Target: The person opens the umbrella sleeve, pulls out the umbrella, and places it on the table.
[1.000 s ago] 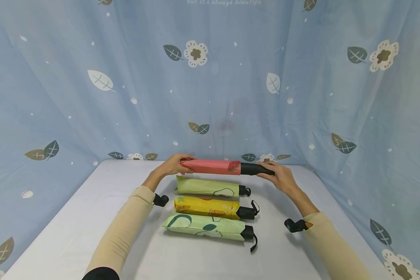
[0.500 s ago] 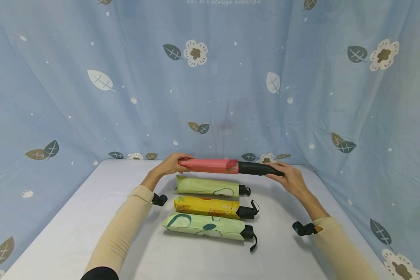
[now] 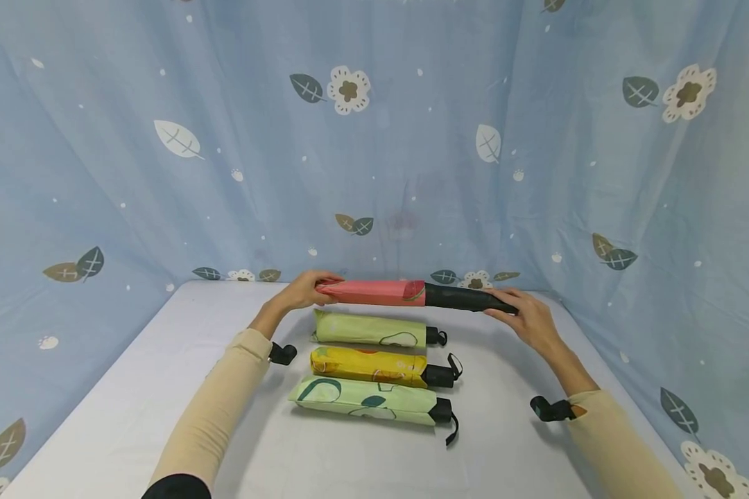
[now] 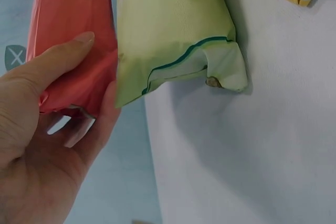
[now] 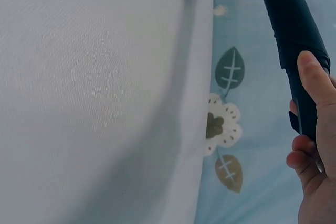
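While the left hand (image 3: pixel 306 290) pinches the closed end of a red cover (image 3: pixel 371 292), thumb on one face and fingers behind it, the right hand (image 3: pixel 527 319) grips the far end of a black folded umbrella (image 3: pixel 458 298) that sticks out of the cover's other end. Cover and umbrella lie nearly level in one line from hand to hand, near the back edge of the white tabletop (image 3: pixel 374 464); they seem to be held above it, though the head view makes the height hard to judge. A watermelon slice is printed on the cover beside its mouth. From the right wrist, the thumb shows along the umbrella's narrower end, with fingertips curling round from the opposite side. Nearer the person, three wrapped umbrellas lie in a row, their black ends toward the right: a yellow-green one (image 3: pixel 356 328) closest to the red cover, a yellow one (image 3: pixel 368 366) in the middle, and a pale green one (image 3: pixel 362 400) nearest, its dark strap resting on the cloth. A blue curtain (image 3: pixel 374 152) with leaves and flowers hangs behind.
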A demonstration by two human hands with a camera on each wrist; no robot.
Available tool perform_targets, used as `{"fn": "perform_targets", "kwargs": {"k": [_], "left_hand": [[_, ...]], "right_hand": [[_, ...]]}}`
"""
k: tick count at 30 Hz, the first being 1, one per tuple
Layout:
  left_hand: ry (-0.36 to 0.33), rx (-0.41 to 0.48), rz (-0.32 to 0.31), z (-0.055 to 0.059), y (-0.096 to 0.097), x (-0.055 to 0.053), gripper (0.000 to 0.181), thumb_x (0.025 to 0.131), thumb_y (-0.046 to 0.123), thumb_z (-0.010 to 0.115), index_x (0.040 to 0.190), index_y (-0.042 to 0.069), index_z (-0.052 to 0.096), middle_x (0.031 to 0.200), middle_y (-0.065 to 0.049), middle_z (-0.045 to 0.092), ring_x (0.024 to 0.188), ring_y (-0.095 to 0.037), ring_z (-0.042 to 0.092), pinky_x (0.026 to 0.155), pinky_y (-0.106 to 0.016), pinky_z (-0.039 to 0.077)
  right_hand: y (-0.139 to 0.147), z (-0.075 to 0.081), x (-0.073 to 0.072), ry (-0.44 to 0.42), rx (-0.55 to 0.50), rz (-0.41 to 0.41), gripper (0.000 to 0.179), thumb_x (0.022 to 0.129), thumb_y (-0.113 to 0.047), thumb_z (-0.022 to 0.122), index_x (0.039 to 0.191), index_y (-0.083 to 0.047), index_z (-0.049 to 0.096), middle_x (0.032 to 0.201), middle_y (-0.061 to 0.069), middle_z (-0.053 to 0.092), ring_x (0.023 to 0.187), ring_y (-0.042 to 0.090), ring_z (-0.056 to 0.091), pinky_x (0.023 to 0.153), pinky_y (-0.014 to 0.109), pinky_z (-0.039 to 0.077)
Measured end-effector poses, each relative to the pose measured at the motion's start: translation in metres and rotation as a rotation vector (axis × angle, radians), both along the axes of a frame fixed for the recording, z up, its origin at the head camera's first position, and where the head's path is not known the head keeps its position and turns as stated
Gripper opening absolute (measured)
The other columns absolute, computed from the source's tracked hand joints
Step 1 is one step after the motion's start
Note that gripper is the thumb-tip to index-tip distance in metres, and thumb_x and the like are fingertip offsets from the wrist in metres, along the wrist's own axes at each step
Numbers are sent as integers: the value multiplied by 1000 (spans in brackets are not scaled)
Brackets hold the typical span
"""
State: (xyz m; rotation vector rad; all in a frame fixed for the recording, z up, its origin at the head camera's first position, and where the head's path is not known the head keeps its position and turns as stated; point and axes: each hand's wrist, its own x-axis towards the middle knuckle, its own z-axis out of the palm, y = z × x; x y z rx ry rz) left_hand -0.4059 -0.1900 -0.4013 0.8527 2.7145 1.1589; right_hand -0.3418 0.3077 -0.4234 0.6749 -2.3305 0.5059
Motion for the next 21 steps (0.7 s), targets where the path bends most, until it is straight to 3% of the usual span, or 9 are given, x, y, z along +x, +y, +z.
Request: {"fn": "perform_targets", "kwargs": {"k": [12,21], "left_hand": [[17,-11,34,2,-7,-1,50,87,7,72,135,3,57,123,-22,63,95,-28,64,71,-33,56],[15,-8,58,1,-9,0,51,87,6,72,136,5,57,126,-21,62,99,-29,63,75,-34,54]], "right_hand": [[15,1,2,32,-12,-13,51,75,-17,83,124,-15,69,106,11,71,60,12,53,53,25,40],[29,0,8,-27,-24,-33,52,79,-21,81,129,-21,67,111,10,70,60,7,48,53,24,39]]}}
